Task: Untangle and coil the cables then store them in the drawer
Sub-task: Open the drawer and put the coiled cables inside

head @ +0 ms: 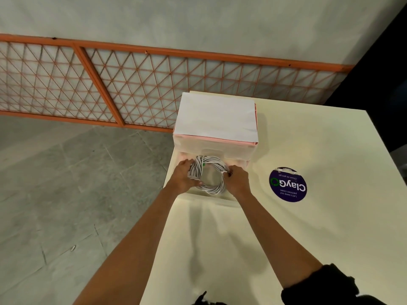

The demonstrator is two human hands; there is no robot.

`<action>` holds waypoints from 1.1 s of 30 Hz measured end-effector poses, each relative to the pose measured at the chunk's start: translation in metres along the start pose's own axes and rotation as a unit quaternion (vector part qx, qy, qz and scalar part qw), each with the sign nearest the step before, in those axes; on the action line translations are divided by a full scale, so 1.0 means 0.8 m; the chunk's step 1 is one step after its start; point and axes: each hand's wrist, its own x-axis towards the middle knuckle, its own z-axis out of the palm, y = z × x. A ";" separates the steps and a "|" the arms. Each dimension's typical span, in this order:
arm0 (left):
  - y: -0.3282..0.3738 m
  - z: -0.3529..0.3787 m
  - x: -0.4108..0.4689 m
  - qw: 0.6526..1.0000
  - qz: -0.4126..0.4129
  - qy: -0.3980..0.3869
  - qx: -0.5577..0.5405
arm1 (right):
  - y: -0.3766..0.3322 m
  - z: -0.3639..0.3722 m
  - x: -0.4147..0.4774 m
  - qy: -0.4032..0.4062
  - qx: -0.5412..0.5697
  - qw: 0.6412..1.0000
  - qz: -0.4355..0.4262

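Observation:
A coil of grey-white cable (212,187) forms a round ring over the pulled-out drawer (211,198) of a small translucent drawer unit (214,144). My left hand (181,178) grips the left side of the coil, with the thumb under the strands. My right hand (236,180) pinches the right side of the ring. A small green mark shows on the coil's top. Whether the coil rests on the drawer floor cannot be told.
The drawer unit stands at the far left corner of a cream table (308,227), with a white sheet (217,117) on top. A round purple sticker (287,184) lies to the right. Left of the table are grey floor tiles and an orange lattice fence (99,84).

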 end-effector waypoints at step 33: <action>-0.057 -0.006 -0.057 0.969 -0.008 0.225 -0.103 | 0.086 -0.015 -0.054 0.038 0.100 0.994 -0.031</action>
